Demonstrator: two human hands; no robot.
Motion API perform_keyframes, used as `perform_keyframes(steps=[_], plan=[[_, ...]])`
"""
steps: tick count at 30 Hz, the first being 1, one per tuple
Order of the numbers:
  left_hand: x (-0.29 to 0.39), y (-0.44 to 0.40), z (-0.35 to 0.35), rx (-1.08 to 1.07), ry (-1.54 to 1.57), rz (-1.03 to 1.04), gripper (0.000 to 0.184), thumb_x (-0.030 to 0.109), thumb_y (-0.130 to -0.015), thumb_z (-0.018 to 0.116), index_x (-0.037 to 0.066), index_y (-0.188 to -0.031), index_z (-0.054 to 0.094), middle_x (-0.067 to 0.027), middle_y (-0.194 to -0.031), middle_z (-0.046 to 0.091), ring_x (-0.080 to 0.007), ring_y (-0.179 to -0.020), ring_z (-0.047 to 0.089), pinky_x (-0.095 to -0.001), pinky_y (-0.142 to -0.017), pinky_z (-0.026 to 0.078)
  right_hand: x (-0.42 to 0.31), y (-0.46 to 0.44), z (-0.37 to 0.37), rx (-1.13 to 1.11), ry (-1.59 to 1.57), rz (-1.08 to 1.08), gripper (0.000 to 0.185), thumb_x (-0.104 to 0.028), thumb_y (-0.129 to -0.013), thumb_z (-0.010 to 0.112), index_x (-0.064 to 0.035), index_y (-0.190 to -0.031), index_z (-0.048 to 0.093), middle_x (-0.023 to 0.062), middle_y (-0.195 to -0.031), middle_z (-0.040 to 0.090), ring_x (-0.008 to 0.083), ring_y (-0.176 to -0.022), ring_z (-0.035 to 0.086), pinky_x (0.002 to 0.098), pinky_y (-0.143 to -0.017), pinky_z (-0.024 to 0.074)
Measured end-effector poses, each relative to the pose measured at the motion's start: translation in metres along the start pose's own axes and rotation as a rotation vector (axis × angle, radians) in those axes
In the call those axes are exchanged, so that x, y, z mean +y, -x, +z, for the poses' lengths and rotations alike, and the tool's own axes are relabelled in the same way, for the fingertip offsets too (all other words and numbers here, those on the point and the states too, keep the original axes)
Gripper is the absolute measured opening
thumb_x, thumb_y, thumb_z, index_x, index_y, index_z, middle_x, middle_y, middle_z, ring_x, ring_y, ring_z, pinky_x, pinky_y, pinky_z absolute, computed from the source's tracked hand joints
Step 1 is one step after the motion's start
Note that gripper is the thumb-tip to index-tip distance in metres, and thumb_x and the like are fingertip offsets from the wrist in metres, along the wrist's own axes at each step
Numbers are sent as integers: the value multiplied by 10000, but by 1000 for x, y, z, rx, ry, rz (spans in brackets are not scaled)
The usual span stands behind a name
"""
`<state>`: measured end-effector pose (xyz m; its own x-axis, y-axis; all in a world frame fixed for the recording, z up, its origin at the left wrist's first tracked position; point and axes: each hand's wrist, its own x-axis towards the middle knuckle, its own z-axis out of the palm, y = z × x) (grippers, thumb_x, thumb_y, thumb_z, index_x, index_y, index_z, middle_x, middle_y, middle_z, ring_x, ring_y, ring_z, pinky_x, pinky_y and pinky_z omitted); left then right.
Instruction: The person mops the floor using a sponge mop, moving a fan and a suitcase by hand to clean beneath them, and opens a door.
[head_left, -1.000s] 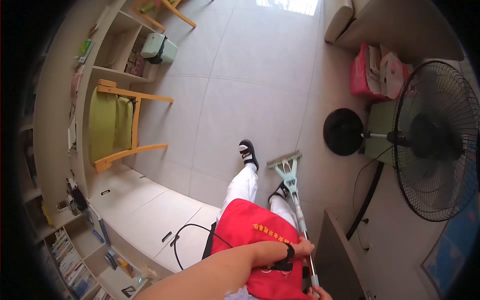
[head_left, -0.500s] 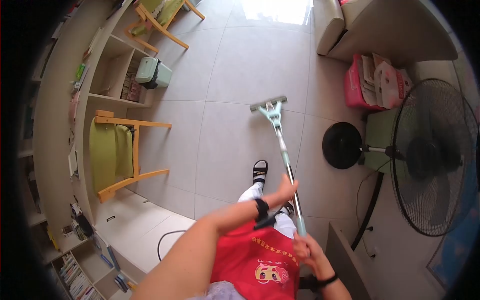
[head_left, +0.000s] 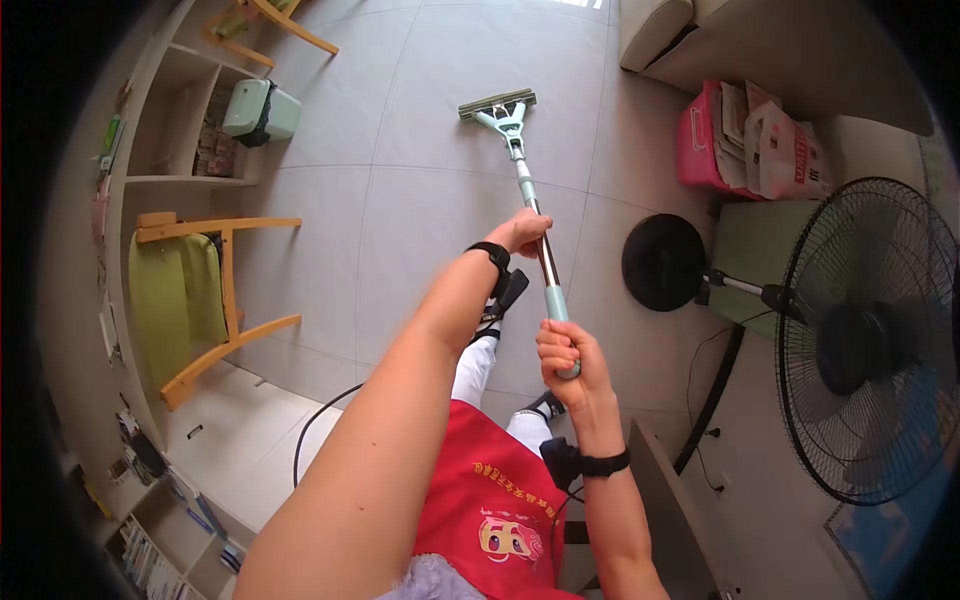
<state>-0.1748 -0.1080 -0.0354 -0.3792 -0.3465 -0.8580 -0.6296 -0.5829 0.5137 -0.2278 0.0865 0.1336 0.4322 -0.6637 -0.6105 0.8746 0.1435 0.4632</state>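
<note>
A sponge mop (head_left: 504, 120) with a pale green frame and a dark, wide sponge head rests its head on the tiled floor. Its pole slants down toward me. My left hand (head_left: 523, 232) is closed around the metal part of the pole. Lower down, my right hand (head_left: 575, 360) grips the pale green handle close to its end. Both wrists wear black straps. A red apron (head_left: 490, 480) covers my front, and my sandalled feet stand under the pole.
To the right are a standing fan (head_left: 855, 345) with a round black base (head_left: 664, 262), a pink bin (head_left: 700, 150) of papers and a sofa (head_left: 780, 50). On the left stand a green chair (head_left: 180, 310), a lidded trash can (head_left: 262, 113) and shelves (head_left: 170, 115). Cords hang by the right wall.
The mop head has moved forward and slightly left across the floor. Both hands have gone forward with the pole, still holding it. My feet have shifted and the view has moved.
</note>
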Motion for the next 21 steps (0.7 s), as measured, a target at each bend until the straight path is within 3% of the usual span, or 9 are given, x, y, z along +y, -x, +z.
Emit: perform_keyframes(steps=[7, 11, 12, 14, 15, 16, 17, 19, 21], plan=[[-100, 54, 118, -37, 54, -18, 243, 207, -747, 497, -26, -686, 474, -135, -560, 518, -281, -457, 564, -423, -386, 482, 44, 110, -99, 100, -35, -16, 201, -54, -856, 468, -99, -689, 365, -38, -555, 330, 26, -412, 290, 158, -355, 250], [-176, 121, 204, -110, -234, 84, 303, 217, -728, 498, -53, -590, 477, -155, -546, 539, -274, -466, 592, -397, -396, 478, 89, 212, -146, 341, -58, -47, 169, -55, -872, 442, -85, -723, 368, -38, -552, 310, 25, -413, 280, 155, -343, 244], [-203, 136, 233, -44, -164, 42, 320, 234, -726, 507, -68, -619, 495, -155, -542, 539, -270, -509, 601, -390, -420, 481, 100, 240, -155, 371, -63, -49, 171, -60, -872, 445, -86, -722, 368, -36, -551, 310, 27, -410, 276, 156, -343, 242], [-287, 144, 295, -113, -278, 245, 365, 265, -733, 504, -88, -639, 503, -163, -568, 547, -277, -587, 607, -388, -454, 479, 120, 295, -176, 435, -98, -36, 171, -65, -873, 451, -89, -725, 367, -34, -548, 305, 30, -406, 271, 159, -343, 239], [-257, 198, 308, -99, -271, -49, 368, 265, -757, 517, -97, -706, 556, -258, -702, 594, -359, -679, 623, -404, -606, 521, 129, 321, -186, 472, -130, -20, 169, -66, -872, 453, -90, -729, 367, -34, -547, 301, 32, -405, 270, 161, -344, 239], [-251, 232, 324, -156, -126, -210, 393, 275, -767, 510, -108, -689, 546, -267, -678, 587, -369, -649, 623, -409, -554, 520, 140, 343, -192, 523, -125, -25, 146, -59, -860, 468, -86, -747, 379, -34, -547, 304, 31, -399, 272, 163, -336, 236], [-264, 251, 342, -166, -196, -101, 402, 278, -773, 507, -111, -676, 537, -261, -665, 588, -361, -629, 628, -411, -514, 517, 150, 363, -190, 581, -120, -29, 127, -52, -849, 483, -82, -765, 391, -34, -547, 307, 30, -392, 274, 165, -328, 233], [-289, 274, 374, -206, -203, -120, 404, 298, -782, 514, -95, -692, 541, -233, -682, 599, -346, -626, 630, -410, -524, 519, 166, 394, -161, 740, -45, -25, 108, -75, -819, 538, -106, -825, 435, -42, -542, 343, 27, -382, 295, 150, -305, 201], [-314, 281, 393, -277, -192, -117, 390, 269, -777, 529, -115, -843, 523, -221, -709, 595, -331, -602, 617, -381, -523, 510, 173, 404, -148, 815, 56, -20, 127, -75, -801, 562, -122, -844, 452, -49, -537, 354, 25, -372, 295, 143, -292, 182]])
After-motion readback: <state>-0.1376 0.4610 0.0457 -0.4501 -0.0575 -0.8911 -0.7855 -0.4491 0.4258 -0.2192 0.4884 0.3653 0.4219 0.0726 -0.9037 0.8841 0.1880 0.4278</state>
